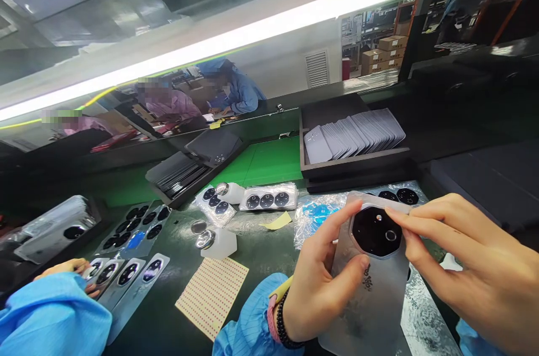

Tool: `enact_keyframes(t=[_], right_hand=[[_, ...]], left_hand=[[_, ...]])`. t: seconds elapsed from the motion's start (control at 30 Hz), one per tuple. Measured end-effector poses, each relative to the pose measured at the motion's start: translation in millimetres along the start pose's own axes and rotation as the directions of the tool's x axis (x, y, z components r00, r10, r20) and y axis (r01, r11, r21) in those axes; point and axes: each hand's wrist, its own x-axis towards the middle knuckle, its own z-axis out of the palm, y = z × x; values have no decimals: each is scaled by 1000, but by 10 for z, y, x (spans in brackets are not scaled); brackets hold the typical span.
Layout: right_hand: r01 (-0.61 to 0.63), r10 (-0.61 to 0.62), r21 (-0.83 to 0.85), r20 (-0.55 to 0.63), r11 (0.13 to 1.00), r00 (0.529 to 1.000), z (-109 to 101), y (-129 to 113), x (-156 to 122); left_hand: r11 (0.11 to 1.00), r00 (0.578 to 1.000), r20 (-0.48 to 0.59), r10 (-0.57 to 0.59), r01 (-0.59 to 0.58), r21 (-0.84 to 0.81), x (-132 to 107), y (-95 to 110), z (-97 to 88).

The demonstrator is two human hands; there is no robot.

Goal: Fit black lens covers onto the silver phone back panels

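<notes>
My left hand [322, 280] grips a silver phone back cover [373, 308] at its left edge, thumb across the front and forefinger up by the black octagonal camera module [376, 231]. Fingers of my right hand [461, 258] are pressed together against the upper right edge of that module, on the cover. The cover is held tilted above the dark bench. Both sleeves are light blue; a dark bead bracelet sits on my left wrist.
A black tray of grey back covers [356, 134] stands behind. Strips of round black lens pieces [267, 199], two white dispenser bottles [214, 241], a dotted sticker sheet [213, 294] and a yellow note [278, 222] lie on the bench. A co-worker's blue sleeve [50, 314] is at lower left.
</notes>
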Motion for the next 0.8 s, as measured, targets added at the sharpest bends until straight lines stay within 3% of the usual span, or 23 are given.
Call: enact_keyframes(t=[0.1,0.27,0.43,0.8], right_hand=[[8,-8,-18,30,1000,1000,-19,-31,20],[44,-45,-16,-41,999,998,5,-14,13],[58,-59,-43,-33,997,998,14,-1,5],[228,-239,-328,7,917,971,-30,-25,42]], left_hand=[[999,1000,-18,3,-3,35,-5,14,-9],[999,1000,-20,8,-7,49,-11,24,-11],[999,1000,-18,22,-21,45,-18,14,-7],[999,999,46,28,-26,-30,5,-47,-21]])
